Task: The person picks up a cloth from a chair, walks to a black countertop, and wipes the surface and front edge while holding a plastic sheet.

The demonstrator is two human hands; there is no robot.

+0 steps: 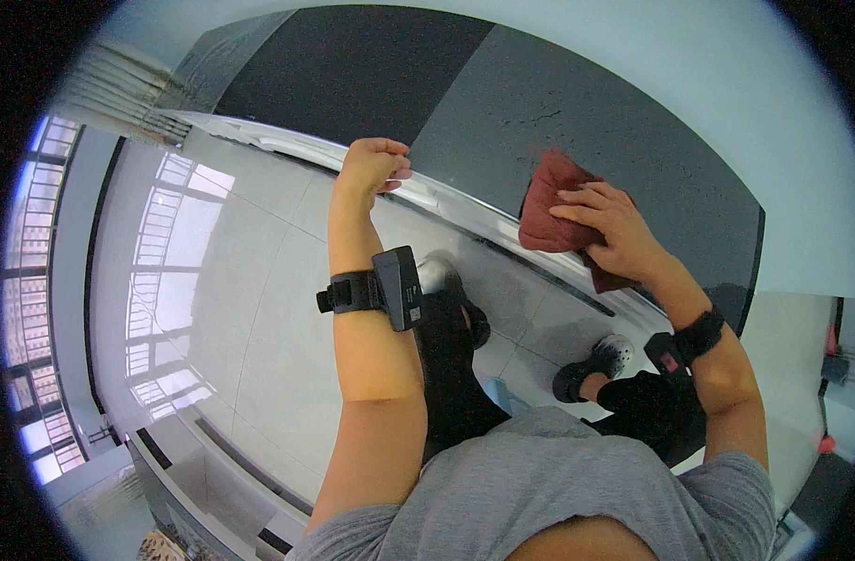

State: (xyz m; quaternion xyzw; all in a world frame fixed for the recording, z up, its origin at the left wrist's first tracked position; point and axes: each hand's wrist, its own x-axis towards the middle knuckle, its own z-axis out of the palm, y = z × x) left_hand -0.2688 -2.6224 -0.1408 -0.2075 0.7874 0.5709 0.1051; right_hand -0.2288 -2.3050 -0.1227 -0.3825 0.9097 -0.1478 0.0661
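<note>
My right hand [613,228] is spread over a folded reddish-brown cloth [557,203] and grips it against the dark grey tabletop [610,119]. Part of the cloth hangs over the white front edge of the table, under my palm. Thin dark marks show on the surface beyond the cloth. My left hand [375,166] hovers at or just above the table's edge, left of the cloth. Its fingers are loosely curled and slightly apart, with nothing visible in them; the palm is hidden. Each forearm carries a black strapped device [397,287].
A black section [357,70] of the top lies to the left. Below are glossy pale floor tiles [273,280] and my shoes [610,354]. A barred window [38,280] is at the far left, and a white unit with an open compartment [217,484] stands at lower left.
</note>
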